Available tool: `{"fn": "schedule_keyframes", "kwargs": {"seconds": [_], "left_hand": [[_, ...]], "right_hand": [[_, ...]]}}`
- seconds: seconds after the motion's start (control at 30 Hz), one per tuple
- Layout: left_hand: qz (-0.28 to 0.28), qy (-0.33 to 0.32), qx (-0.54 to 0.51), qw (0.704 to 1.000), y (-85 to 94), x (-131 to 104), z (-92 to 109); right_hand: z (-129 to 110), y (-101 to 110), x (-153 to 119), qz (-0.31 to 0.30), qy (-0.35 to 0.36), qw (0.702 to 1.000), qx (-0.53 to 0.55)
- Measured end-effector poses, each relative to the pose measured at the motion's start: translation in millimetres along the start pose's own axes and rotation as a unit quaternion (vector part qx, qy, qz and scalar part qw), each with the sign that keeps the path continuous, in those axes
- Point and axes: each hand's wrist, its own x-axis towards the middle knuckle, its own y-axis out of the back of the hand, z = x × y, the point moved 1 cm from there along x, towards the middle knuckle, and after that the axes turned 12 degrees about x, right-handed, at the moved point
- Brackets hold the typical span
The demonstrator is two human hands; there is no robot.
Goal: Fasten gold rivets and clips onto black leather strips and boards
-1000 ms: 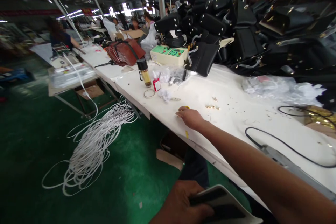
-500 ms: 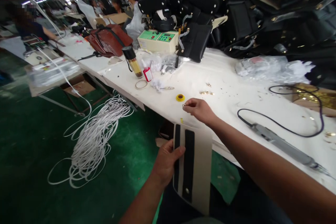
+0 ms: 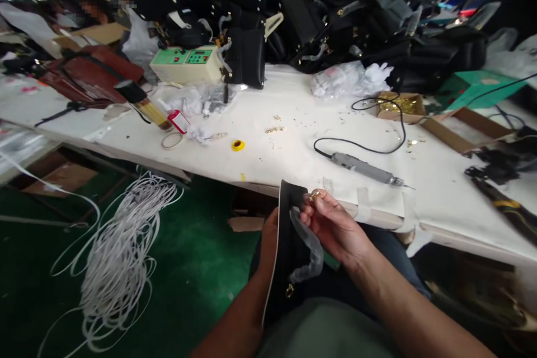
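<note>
My left hand grips a black bag panel by its left edge, partly hidden behind it. The panel stands upright over my lap, its black face turned towards the right. A handle wrapped in clear plastic hangs along this face, with a gold metal fitting at its lower end. At the panel's top, my right hand pinches a small gold metal piece between thumb and fingers, close to the handle's upper end. Whether that piece touches the panel I cannot tell.
On the white table lie a yellow tape roll, small gold pieces, a corded grey electric screwdriver, a red bottle and pliers. Black bags pile up behind. White cord lies coiled on the floor.
My right hand has come back from the table beside the tape roll to the panel's top. The panel has turned from its beige side to its black side with the handle. My view has swung right.
</note>
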Motion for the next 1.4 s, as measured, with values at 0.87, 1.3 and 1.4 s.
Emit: {"fn": "schedule_keyframes", "kwargs": {"seconds": [0.87, 1.3, 1.4], "left_hand": [[-0.003, -0.089, 0.248, 0.965, -35.5, -62.8, 4.6], [0.057, -0.234, 0.389, 0.889, -35.7, -65.1, 18.9], [0.069, -0.209, 0.396, 0.892, -33.1, -62.2, 17.5]], "right_hand": [[-37.8, 26.4, -50.9, -0.049, 0.355, 0.733, -0.578], [-41.7, 13.1, -60.8, -0.049, 0.394, 0.596, -0.698], [-41.6, 14.6, -62.7, -0.037, 0.387, 0.617, -0.684]]}}
